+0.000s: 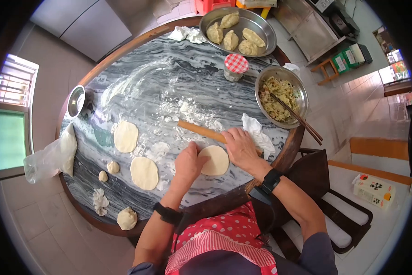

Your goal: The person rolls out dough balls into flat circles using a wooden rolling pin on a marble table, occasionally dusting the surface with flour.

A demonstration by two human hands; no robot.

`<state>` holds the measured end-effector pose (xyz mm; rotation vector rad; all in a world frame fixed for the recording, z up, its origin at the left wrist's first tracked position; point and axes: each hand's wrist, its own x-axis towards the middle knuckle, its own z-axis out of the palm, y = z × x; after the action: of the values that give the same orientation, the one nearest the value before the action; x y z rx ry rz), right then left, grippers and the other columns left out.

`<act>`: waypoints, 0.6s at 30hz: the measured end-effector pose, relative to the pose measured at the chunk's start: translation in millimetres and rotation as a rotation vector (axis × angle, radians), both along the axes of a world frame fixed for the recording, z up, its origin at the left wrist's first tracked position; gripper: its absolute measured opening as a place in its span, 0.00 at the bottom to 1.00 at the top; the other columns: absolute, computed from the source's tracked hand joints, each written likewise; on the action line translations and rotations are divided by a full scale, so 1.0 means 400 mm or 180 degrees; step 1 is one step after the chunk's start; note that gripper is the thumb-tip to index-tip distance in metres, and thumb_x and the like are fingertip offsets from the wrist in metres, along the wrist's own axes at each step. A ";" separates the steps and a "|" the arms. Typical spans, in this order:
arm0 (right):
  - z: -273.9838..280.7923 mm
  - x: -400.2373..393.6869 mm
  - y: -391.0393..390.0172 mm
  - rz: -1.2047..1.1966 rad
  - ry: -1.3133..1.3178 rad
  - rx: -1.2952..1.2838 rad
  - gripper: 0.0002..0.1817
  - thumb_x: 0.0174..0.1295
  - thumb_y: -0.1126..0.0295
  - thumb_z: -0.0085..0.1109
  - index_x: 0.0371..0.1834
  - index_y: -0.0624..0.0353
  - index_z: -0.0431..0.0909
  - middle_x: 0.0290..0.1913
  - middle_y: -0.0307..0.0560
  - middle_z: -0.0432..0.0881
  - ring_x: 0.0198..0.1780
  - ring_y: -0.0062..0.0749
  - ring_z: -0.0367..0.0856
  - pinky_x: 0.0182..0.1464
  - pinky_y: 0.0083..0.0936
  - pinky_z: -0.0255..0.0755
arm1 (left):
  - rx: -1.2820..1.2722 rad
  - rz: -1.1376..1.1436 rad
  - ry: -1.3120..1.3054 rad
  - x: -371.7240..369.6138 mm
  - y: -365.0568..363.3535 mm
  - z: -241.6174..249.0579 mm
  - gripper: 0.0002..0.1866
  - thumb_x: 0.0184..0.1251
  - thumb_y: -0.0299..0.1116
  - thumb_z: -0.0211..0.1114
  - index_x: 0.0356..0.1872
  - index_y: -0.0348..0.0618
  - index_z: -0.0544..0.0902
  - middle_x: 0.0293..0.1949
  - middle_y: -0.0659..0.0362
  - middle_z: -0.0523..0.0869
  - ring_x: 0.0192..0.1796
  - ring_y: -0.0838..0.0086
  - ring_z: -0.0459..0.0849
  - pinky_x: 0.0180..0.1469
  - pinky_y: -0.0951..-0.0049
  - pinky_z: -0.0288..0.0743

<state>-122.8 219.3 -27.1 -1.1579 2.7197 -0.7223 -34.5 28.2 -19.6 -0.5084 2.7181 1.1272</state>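
My right hand (242, 146) is wrapped over the near end of a wooden rolling pin (201, 130), which lies slantwise on the floury tabletop. Just below the pin is a flat round dough wrapper (216, 161). My left hand (188, 161) has its fingers curled at that wrapper's left edge, with the thumb side on the dough. Two more rolled wrappers, one upper (125, 136) and one lower (144, 173), lie to the left. Past them sit two small dough pieces (113, 167) and a larger dough lump (127, 218) near the table's edge.
A metal bowl of filling (302, 98) with chopsticks (302, 120) stands at right. Behind it are a jar with a checked lid (236, 64) and a tray (206, 18) of several dumplings. Crumpled tissue (257, 133), a small bowl (71, 103) and a plastic bag (47, 158) edge the table.
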 end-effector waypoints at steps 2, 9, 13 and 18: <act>0.015 0.005 0.010 -0.0134 -0.0091 -0.0284 0.24 0.57 0.76 0.63 0.59 0.63 0.74 0.50 0.51 0.74 0.54 0.48 0.74 0.56 0.41 0.68 | -0.0339 -0.0405 -0.0305 0.010 -0.010 -0.011 0.21 0.56 0.41 0.75 0.43 0.38 0.80 0.26 0.50 0.86 0.29 0.51 0.84 0.34 0.56 0.77; 0.063 0.132 0.034 -0.0141 -0.0313 -0.0699 0.22 0.59 0.77 0.62 0.59 0.65 0.75 0.51 0.52 0.75 0.53 0.48 0.75 0.53 0.41 0.71 | 0.0162 0.0649 0.0409 0.155 0.019 0.021 0.13 0.55 0.24 0.72 0.41 0.38 0.79 0.31 0.51 0.83 0.33 0.54 0.84 0.36 0.57 0.77; 0.038 0.180 0.068 0.0261 -0.0173 -0.0350 0.21 0.60 0.77 0.61 0.58 0.64 0.76 0.52 0.50 0.76 0.52 0.45 0.76 0.52 0.39 0.70 | -0.0275 -0.1510 0.1303 0.242 -0.005 0.028 0.18 0.56 0.27 0.73 0.48 0.38 0.82 0.49 0.51 0.84 0.51 0.56 0.84 0.51 0.56 0.79; 0.046 0.185 0.060 0.0263 -0.0046 -0.0276 0.23 0.61 0.72 0.63 0.61 0.63 0.75 0.59 0.51 0.74 0.60 0.47 0.73 0.60 0.43 0.66 | -0.0826 -0.2373 0.0678 0.262 0.017 0.018 0.41 0.60 0.45 0.71 0.71 0.35 0.69 0.74 0.46 0.66 0.75 0.49 0.63 0.77 0.47 0.56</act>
<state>-48.6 243.4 -8.8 -1.2698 2.6352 -0.8413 70.4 34.8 -12.6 0.6010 2.8202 0.6539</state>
